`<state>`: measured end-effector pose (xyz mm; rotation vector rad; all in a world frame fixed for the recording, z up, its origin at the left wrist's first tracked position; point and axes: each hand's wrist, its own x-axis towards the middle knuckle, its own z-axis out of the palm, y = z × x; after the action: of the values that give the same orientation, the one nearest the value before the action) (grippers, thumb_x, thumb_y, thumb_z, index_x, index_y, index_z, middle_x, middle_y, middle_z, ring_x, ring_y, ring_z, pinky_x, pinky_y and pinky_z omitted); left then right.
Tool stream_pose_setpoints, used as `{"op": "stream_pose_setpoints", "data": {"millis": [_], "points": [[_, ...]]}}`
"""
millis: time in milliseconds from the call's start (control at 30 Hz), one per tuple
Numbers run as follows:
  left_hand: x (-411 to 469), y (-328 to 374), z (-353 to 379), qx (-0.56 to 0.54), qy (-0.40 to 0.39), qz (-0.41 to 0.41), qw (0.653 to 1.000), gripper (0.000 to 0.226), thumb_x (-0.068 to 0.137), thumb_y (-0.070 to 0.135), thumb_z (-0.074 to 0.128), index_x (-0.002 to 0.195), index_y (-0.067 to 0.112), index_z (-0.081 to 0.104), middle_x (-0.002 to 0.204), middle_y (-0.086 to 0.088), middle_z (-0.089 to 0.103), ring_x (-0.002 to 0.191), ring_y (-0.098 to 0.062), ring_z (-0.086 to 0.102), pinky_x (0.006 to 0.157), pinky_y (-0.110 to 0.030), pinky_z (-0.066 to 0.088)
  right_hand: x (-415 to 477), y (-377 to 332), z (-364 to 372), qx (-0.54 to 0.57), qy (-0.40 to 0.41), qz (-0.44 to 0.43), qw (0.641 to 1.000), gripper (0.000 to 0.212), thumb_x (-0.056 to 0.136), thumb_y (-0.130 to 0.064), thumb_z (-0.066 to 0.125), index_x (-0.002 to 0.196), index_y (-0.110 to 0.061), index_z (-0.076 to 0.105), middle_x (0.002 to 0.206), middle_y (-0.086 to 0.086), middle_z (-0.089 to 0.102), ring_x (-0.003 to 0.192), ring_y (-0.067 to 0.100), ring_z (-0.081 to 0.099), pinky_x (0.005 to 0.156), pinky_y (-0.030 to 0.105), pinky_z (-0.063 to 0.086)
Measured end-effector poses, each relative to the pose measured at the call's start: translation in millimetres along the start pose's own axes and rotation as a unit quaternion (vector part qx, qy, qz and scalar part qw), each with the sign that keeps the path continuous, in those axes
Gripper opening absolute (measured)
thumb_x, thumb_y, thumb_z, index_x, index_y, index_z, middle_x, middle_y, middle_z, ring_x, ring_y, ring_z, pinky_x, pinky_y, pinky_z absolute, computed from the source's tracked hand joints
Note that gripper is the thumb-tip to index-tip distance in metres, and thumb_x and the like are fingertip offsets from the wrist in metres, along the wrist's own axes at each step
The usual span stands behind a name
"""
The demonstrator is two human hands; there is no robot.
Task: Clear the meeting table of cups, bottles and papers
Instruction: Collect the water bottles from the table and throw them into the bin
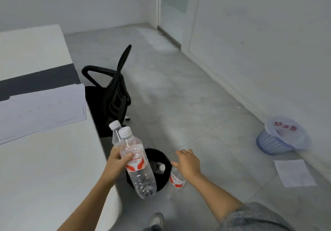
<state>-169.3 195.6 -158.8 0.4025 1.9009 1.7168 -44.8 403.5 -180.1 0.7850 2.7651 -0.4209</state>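
Left hand (114, 164), bottles (138, 166) tilted, caps up

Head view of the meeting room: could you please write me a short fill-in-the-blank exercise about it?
1. The left hand holds ___ clear plastic bottles with white caps.
2. The right hand is open and holds ___.
3. The blue mesh basket is on the grey tiled ___.
4. The stack of white papers lies on the white ___.
Missing words: two; nothing; floor; table.
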Motion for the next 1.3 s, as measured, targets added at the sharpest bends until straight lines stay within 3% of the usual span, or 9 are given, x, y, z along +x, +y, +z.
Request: {"op": "stream_pose_setpoints", "data": {"millis": [200, 367, 433, 600, 733, 867, 1067, 1167, 1300], "points": [[31.2, 4.3, 10.5, 0.005, 0.053, -0.013, 0.999, 0.037, 0.067, 0.035, 0.069, 0.100, 0.023, 0.056, 0.088, -0.003, 0.072, 0.085, -0.018, 0.070, 0.063, -0.018, 0.056, 70.1, 12.6, -11.1, 0.042, -0.028, -0.010, 0.999, 0.038, 0.090, -0.040, 0.052, 0.111, -0.009, 0.060, 0.118, 0.008, 0.057, 0.119, 0.024, 0.043, 0.089, 0.033, 0.044], [37.7, -7.6, 20.7, -0.005, 0.129, -0.034, 0.991, 0.070, 0.047, 0.066, 0.074, 0.101, 0.023, 0.063, 0.103, -0.009, 0.066, 0.092, -0.023, 0.069, 0.069, -0.024, 0.057, 116.9, 11.4, -4.6, 0.065, -0.069, -0.043, 0.995, 0.032, 0.093, -0.033, 0.050, 0.110, -0.008, 0.062, 0.119, 0.010, 0.055, 0.120, 0.024, 0.044, 0.091, 0.030, 0.042], [36.3, -11.6, 30.0, -0.014, 0.163, -0.044, 0.986, 0.060, 0.045, 0.067, 0.075, 0.092, 0.029, 0.070, 0.097, -0.006, 0.068, 0.092, -0.021, 0.069, 0.068, -0.022, 0.056, 127.1, 10.7, 3.3, 0.058, -0.080, -0.072, 0.993, 0.030, 0.094, -0.029, 0.048, 0.111, -0.009, 0.062, 0.120, 0.010, 0.054, 0.120, 0.024, 0.044, 0.094, 0.030, 0.040], [32.5, -29.1, 54.2, -0.020, 0.230, -0.071, 0.970, 0.087, 0.041, 0.075, 0.073, 0.101, 0.012, 0.064, 0.105, -0.013, 0.065, 0.093, -0.024, 0.068, 0.071, -0.024, 0.057, 144.0, 24.6, 29.3, 0.073, -0.202, -0.141, 0.966, 0.032, 0.093, -0.020, 0.049, 0.121, -0.009, 0.058, 0.126, 0.015, 0.049, 0.117, 0.026, 0.048, 0.094, 0.027, 0.040], [29.6, -22.1, 71.4, -0.047, 0.251, -0.090, 0.963, 0.086, 0.034, 0.076, 0.073, 0.098, 0.020, 0.062, 0.105, -0.008, 0.064, 0.088, -0.015, 0.069, 0.066, -0.020, 0.056, 149.3, 37.2, 29.0, 0.079, -0.279, -0.164, 0.943, 0.034, 0.095, -0.024, 0.047, 0.123, -0.006, 0.055, 0.128, 0.016, 0.046, 0.113, 0.027, 0.053, 0.090, 0.025, 0.041], [37.0, -5.1, 79.0, -0.057, 0.233, -0.102, 0.965, 0.093, 0.030, 0.079, 0.071, 0.102, 0.022, 0.058, 0.105, -0.007, 0.064, 0.090, -0.017, 0.069, 0.065, -0.018, 0.055, 163.4, 30.4, 13.9, 0.117, -0.346, -0.187, 0.912, 0.046, 0.091, -0.020, 0.054, 0.136, -0.013, 0.044, 0.139, 0.010, 0.042, 0.116, 0.026, 0.056, 0.090, 0.023, 0.043], [55.7, 34.3, 88.8, -0.082, 0.147, -0.105, 0.980, 0.098, 0.027, 0.080, 0.072, 0.097, 0.012, 0.060, 0.081, -0.002, 0.074, 0.075, -0.012, 0.071, 0.063, -0.017, 0.054, 162.5, 4.1, -3.9, 0.241, -0.445, -0.183, 0.843, 0.085, 0.077, -0.023, 0.075, 0.145, -0.022, 0.025, 0.144, 0.007, 0.038, 0.132, 0.024, 0.039, 0.105, 0.035, 0.041], [63.3, 49.1, 93.7, -0.129, 0.099, -0.101, 0.982, 0.082, 0.023, 0.075, 0.076, 0.083, 0.019, 0.073, 0.078, -0.002, 0.075, 0.072, -0.014, 0.072, 0.060, -0.018, 0.054, 170.5, 3.2, 18.8, 0.231, -0.454, -0.217, 0.833, 0.076, 0.065, -0.044, 0.080, 0.131, -0.032, 0.043, 0.128, -0.005, 0.057, 0.119, 0.014, 0.054, 0.099, 0.037, 0.049], [66.7, 45.7, 88.9, -0.151, 0.080, -0.115, 0.978, 0.077, 0.031, 0.072, 0.078, 0.091, 0.024, 0.074, 0.093, -0.005, 0.074, 0.087, -0.020, 0.071, 0.070, -0.024, 0.056, 170.1, 7.9, -2.8, 0.304, -0.443, -0.194, 0.821, 0.040, 0.075, -0.011, 0.073, 0.112, -0.016, 0.056, 0.117, -0.001, 0.063, 0.098, 0.005, 0.061, 0.083, 0.022, 0.054]]}}
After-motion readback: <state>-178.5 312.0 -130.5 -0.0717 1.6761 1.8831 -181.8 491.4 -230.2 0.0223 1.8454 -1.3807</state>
